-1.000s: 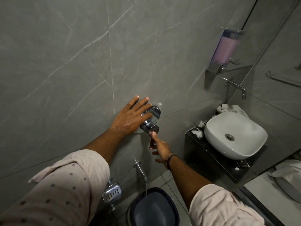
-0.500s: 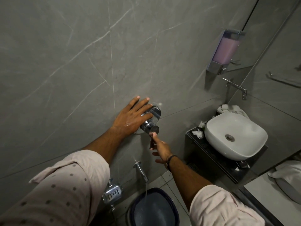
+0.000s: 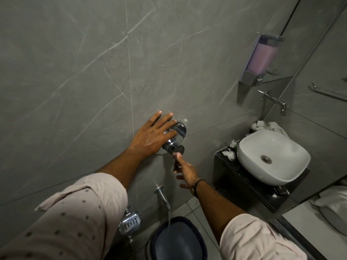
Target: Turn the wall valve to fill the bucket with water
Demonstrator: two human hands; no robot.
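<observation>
A chrome wall valve [image 3: 173, 145] juts out of the grey tiled wall. My left hand [image 3: 154, 135] lies flat against the wall with its fingers spread over the valve's round plate. My right hand [image 3: 185, 169] reaches up from below and pinches the lower edge of the valve's knob with thumb and fingers. Under it a chrome spout [image 3: 163, 198] pours a thin stream of water into the dark blue bucket [image 3: 179, 241] on the floor.
A white basin [image 3: 272, 158] sits on a dark counter [image 3: 234, 177] to the right, with a wall tap [image 3: 275, 101] and a pink soap dispenser [image 3: 262, 59] above it. A chrome soap dish [image 3: 130, 221] hangs low on the wall beside the bucket.
</observation>
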